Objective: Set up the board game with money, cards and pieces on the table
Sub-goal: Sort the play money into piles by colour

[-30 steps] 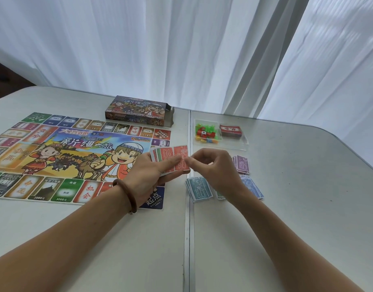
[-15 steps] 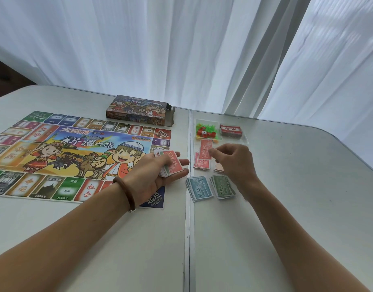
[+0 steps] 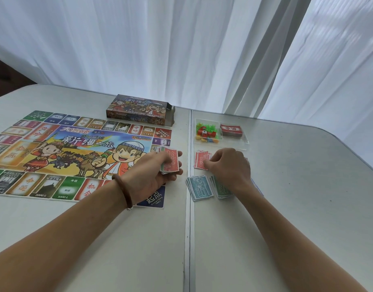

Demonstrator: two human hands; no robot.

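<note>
Our left hand [image 3: 147,174] grips a red banknote stack [image 3: 170,163]; our right hand [image 3: 228,165] touches the red pile [image 3: 199,162]. Whether it pinches, we cannot tell.

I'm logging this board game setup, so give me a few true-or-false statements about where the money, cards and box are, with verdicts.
The left hand grips a stack of red paper 10000 notes. True.
The colourful cardboard game box lies on the printed game board. False: it lies on the white table, beyond the board's far edge.
The red card deck sits in the clear plastic tray. True.
The pile of blue paper 1000 notes is in the tray. False: it lies on the table beside the green 500 notes.
</note>
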